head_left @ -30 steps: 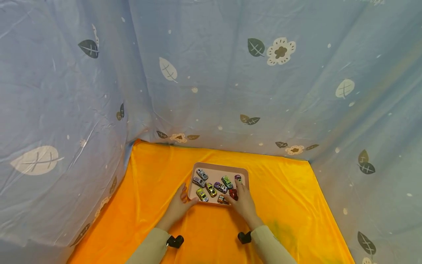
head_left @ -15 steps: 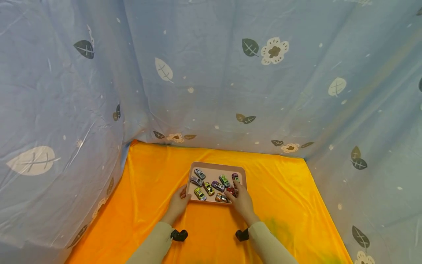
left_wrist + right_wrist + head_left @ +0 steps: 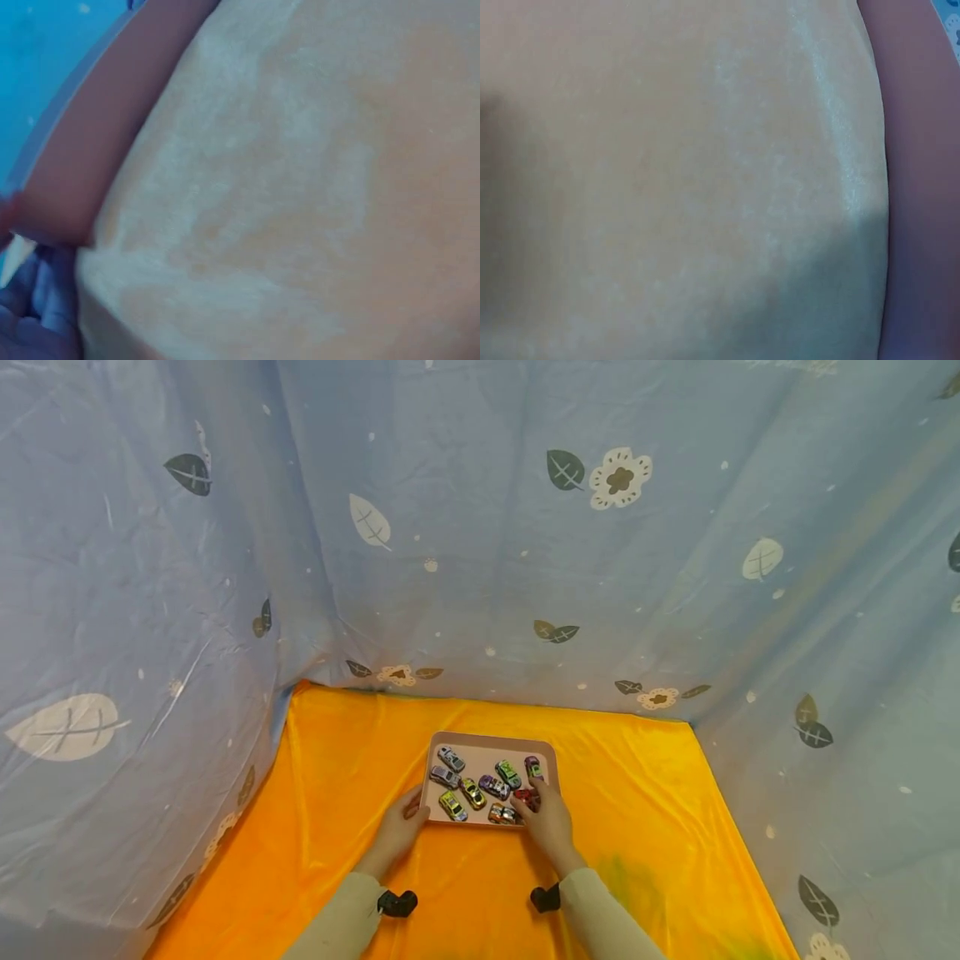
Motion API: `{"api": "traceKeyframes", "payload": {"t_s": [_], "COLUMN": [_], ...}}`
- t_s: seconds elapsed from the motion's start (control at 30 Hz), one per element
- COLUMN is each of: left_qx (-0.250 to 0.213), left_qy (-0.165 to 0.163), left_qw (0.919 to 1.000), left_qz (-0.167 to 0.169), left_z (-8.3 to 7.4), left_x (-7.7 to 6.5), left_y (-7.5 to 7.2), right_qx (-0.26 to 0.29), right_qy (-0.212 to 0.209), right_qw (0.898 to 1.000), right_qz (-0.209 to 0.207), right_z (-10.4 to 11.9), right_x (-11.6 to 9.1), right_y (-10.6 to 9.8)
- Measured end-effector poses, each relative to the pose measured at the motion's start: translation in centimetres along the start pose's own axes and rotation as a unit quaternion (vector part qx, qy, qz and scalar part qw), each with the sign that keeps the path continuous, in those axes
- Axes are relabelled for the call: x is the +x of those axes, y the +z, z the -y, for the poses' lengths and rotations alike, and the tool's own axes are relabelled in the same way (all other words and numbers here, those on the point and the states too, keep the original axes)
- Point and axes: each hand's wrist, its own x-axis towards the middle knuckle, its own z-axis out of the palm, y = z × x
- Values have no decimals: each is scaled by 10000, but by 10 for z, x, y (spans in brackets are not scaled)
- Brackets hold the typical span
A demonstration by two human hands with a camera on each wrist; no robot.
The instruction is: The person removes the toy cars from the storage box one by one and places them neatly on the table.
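Note:
A shallow pinkish-beige tray point(image 3: 487, 742) holds several small toy cars. My left hand point(image 3: 396, 828) grips its near left corner, thumb at the rim and fingers beneath the side; the left wrist view shows those fingers point(image 3: 49, 300) by the tray wall. Reaching over the near right corner, my right hand point(image 3: 552, 828) has thumb and fingertips around a red toy car point(image 3: 527, 797), partly covered by the hand. Just beyond lies a purple toy car point(image 3: 533, 766), and an orange toy car point(image 3: 501, 814) sits left of the thumb. The right wrist view shows no right hand, only cloth and tray wall point(image 3: 924, 187).
Green point(image 3: 507, 773), yellow point(image 3: 452, 806), gold point(image 3: 472, 793) and grey point(image 3: 446, 777) toy cars lie spread across the tray. Shiny orange-yellow cloth point(image 3: 360, 735) covers the surface underneath. Blue-grey patterned curtains point(image 3: 465, 527) hang at the back and both sides.
My left hand has closed onto the tray's near left corner, from beside it earlier. The right thumb and fingers have drawn closer together around the red toy car.

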Motion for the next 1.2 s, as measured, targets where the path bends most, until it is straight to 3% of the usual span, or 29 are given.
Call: {"api": "traceKeyframes", "payload": {"t_s": [0.33, 0.7, 1.03, 1.2], "left_qx": [-183, -323, -448, -639], "left_qy": [-84, -242, -193, 50], "left_qw": [9998, 9991, 9988, 9979], "left_qz": [-59, -104, -95, -131], "left_z": [6, 6, 5, 8], "left_x": [-8, -2, -5, -5], "left_y": [2, 2, 2, 3], "right_qx": [-372, -713, -768, -794], "right_qy": [37, 61, -93, -130], "right_qw": [9990, 9972, 9967, 9962], "right_qz": [-232, -233, -262, -332], "right_z": [-1, 2, 5, 4], "right_x": [-2, 2, -1, -1], "right_y": [4, 7, 5, 7]}}
